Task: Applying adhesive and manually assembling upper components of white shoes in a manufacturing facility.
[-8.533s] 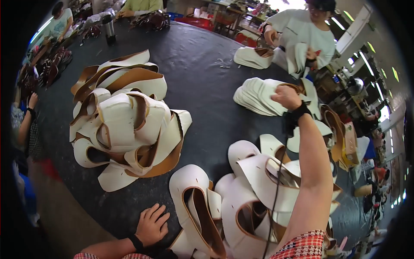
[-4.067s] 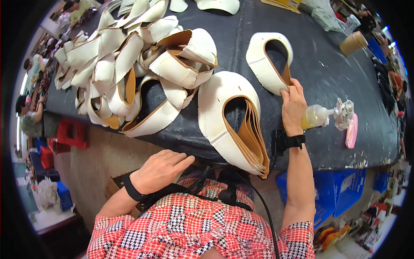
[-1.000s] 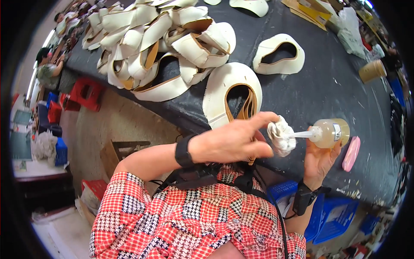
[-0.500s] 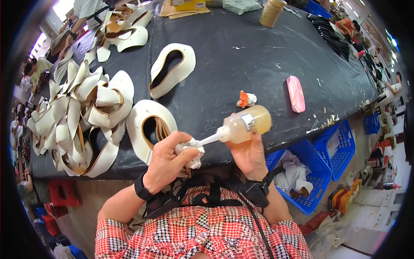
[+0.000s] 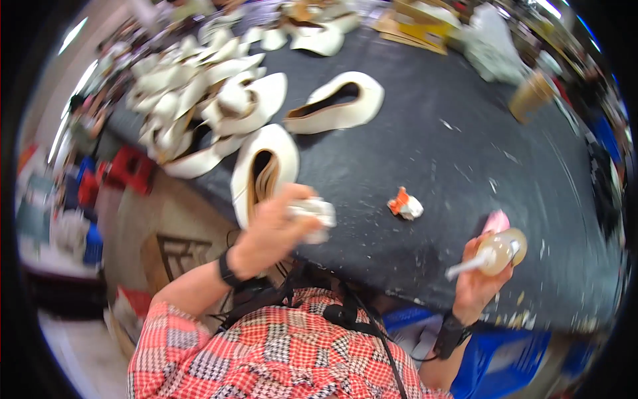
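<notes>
My left hand [image 5: 272, 226] pinches a crumpled white cloth [image 5: 316, 214], blurred by motion, beside the nearest white shoe upper [image 5: 282, 149]. At the right, my right hand [image 5: 478, 279] is wrapped round a clear squeeze bottle [image 5: 506, 251] of yellowish liquid. Its white nozzle [image 5: 468, 266] tilts down to the left. Partly hidden behind the bottle lies a pink oblong item [image 5: 496, 222]. Between my hands, a small orange-and-white crumpled wad [image 5: 405, 203] rests on the black tabletop [image 5: 425, 146]. Another white upper [image 5: 345, 103] lies farther off.
A heap of white uppers [image 5: 193, 93] covers the table's far left. Toward the back are a yellow box [image 5: 422, 25], a pale plastic bag [image 5: 492, 46] and a tan cup [image 5: 530, 96]. Blue crates [image 5: 502, 366] stand below the near right edge.
My right hand has carried the bottle away to the right, and its nozzle has left the cloth. My left hand still grips the cloth. The whole view has turned.
</notes>
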Demonstrator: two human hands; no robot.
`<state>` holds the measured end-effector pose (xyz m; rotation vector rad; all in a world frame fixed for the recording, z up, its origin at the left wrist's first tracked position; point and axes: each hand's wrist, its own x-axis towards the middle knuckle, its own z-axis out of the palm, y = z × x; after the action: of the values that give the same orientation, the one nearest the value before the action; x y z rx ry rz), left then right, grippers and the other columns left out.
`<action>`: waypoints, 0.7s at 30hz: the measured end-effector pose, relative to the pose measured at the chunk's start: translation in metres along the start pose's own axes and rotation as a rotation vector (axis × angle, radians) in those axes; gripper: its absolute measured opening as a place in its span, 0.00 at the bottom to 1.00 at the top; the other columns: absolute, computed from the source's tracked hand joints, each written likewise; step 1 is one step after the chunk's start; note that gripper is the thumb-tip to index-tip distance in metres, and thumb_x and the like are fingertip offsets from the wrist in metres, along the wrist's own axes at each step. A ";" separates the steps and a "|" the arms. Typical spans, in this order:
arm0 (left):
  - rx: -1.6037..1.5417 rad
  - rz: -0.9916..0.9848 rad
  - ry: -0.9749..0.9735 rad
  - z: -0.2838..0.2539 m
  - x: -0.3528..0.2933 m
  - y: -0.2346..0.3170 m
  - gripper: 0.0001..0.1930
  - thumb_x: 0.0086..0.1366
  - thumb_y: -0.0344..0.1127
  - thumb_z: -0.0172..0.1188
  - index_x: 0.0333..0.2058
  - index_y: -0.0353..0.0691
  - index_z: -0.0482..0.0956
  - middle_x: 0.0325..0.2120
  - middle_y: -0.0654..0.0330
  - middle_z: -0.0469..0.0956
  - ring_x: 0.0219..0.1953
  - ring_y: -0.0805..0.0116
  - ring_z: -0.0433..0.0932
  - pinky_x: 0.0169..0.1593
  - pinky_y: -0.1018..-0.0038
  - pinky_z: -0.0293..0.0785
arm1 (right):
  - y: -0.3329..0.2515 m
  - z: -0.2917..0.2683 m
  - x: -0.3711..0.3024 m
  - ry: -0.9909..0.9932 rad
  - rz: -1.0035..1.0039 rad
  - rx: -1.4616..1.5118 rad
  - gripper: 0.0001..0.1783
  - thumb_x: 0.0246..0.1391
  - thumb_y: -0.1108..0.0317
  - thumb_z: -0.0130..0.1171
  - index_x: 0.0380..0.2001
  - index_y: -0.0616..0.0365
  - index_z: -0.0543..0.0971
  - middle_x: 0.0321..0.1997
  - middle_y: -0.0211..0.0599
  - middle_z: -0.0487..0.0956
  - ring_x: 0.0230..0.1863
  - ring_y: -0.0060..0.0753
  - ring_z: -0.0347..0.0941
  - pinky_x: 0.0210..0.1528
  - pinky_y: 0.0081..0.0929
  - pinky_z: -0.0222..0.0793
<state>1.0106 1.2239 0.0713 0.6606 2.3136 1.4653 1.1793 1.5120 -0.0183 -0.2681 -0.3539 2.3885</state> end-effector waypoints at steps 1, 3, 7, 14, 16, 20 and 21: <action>0.214 0.157 0.011 0.021 0.002 -0.004 0.18 0.55 0.34 0.63 0.41 0.37 0.68 0.33 0.51 0.74 0.34 0.60 0.76 0.38 0.71 0.72 | 0.004 0.000 0.005 0.000 0.091 -0.013 0.30 0.46 0.56 0.62 0.51 0.56 0.68 0.50 0.42 0.73 0.49 0.40 0.71 0.54 0.42 0.67; 0.216 0.110 0.015 0.048 0.010 -0.015 0.20 0.52 0.32 0.64 0.43 0.35 0.68 0.35 0.53 0.72 0.37 0.63 0.75 0.42 0.72 0.72 | 0.013 -0.003 0.015 0.062 0.234 -0.032 0.28 0.47 0.57 0.61 0.51 0.55 0.68 0.48 0.44 0.73 0.47 0.41 0.72 0.51 0.44 0.68; 0.163 -0.002 -0.020 0.081 0.021 -0.022 0.28 0.54 0.35 0.64 0.50 0.31 0.64 0.43 0.49 0.69 0.40 0.61 0.76 0.44 0.70 0.72 | 0.000 -0.045 0.039 0.118 0.274 -0.132 0.28 0.48 0.59 0.59 0.50 0.59 0.66 0.43 0.46 0.75 0.45 0.42 0.73 0.47 0.42 0.70; 0.225 0.090 0.001 0.111 0.031 -0.035 0.29 0.57 0.36 0.60 0.55 0.31 0.60 0.48 0.44 0.69 0.42 0.59 0.77 0.44 0.70 0.73 | -0.061 -0.086 0.089 -0.067 0.190 -0.206 0.33 0.44 0.58 0.64 0.51 0.63 0.65 0.49 0.49 0.72 0.49 0.44 0.70 0.48 0.39 0.72; 0.239 0.069 0.069 0.104 0.026 -0.027 0.17 0.60 0.35 0.56 0.46 0.33 0.72 0.34 0.53 0.77 0.32 0.67 0.78 0.38 0.73 0.74 | -0.046 -0.069 0.086 -0.091 0.175 -0.195 0.31 0.45 0.59 0.63 0.51 0.62 0.67 0.50 0.49 0.72 0.48 0.43 0.71 0.50 0.39 0.71; -0.073 -0.053 -0.201 0.124 0.015 0.021 0.12 0.66 0.36 0.50 0.39 0.34 0.76 0.27 0.62 0.77 0.29 0.78 0.74 0.36 0.79 0.72 | -0.003 -0.013 0.061 -0.098 0.214 -0.194 0.32 0.46 0.58 0.62 0.53 0.59 0.65 0.52 0.47 0.71 0.51 0.44 0.70 0.52 0.41 0.69; -0.005 0.023 -0.254 0.127 0.013 0.028 0.14 0.67 0.39 0.47 0.39 0.35 0.76 0.28 0.61 0.77 0.30 0.78 0.74 0.36 0.80 0.72 | -0.001 -0.007 0.060 -0.132 0.217 -0.231 0.32 0.48 0.56 0.61 0.54 0.57 0.65 0.53 0.46 0.70 0.53 0.43 0.69 0.53 0.40 0.68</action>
<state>1.0695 1.3377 0.0432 0.8228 2.1142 1.3126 1.1378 1.5538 -0.0302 -0.2652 -0.6958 2.5866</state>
